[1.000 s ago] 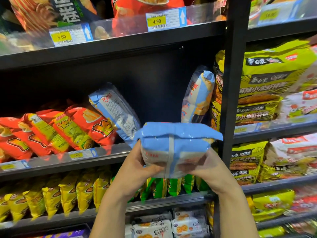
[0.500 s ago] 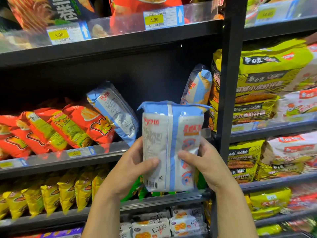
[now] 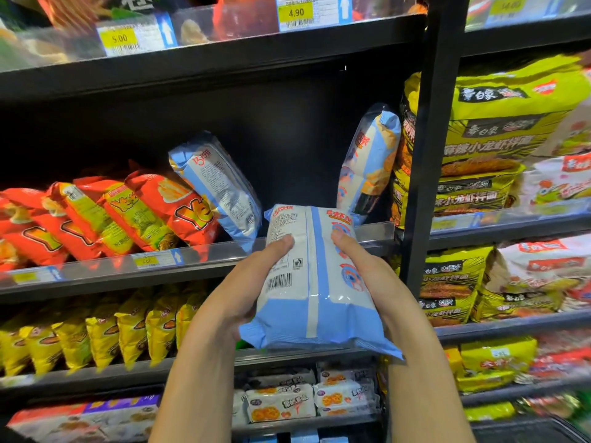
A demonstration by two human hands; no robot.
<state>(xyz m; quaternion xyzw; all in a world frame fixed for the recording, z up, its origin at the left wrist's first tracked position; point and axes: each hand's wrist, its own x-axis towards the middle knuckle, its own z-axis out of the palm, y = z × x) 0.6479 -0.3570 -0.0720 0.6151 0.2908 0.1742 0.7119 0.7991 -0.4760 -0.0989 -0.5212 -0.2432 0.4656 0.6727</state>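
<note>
— Black shop shelving [image 3: 204, 68] all round, crammed with snack bags. Holding what?

— Clasping a blue-and-white snack bag [image 3: 307, 282] from both sides: gripped along its left edge by left hand [image 3: 252, 282], thumb across the printed back; pinned along its right edge by right hand [image 3: 371, 276], thumb likewise on top.

— Lying how?

— Tilted away, pointing lengthwise from the wrists up toward the middle shelf, far end level with the clear front rail [image 3: 374, 230], near end low.

— Heading where, at a guess?

— Probably into the gap straight ahead, between leaning blue bag [image 3: 217, 187] on the left and upright blue bag [image 3: 367, 167] on the right. Needs lifting over the rail and standing on end. Equally near for either hand.
</note>
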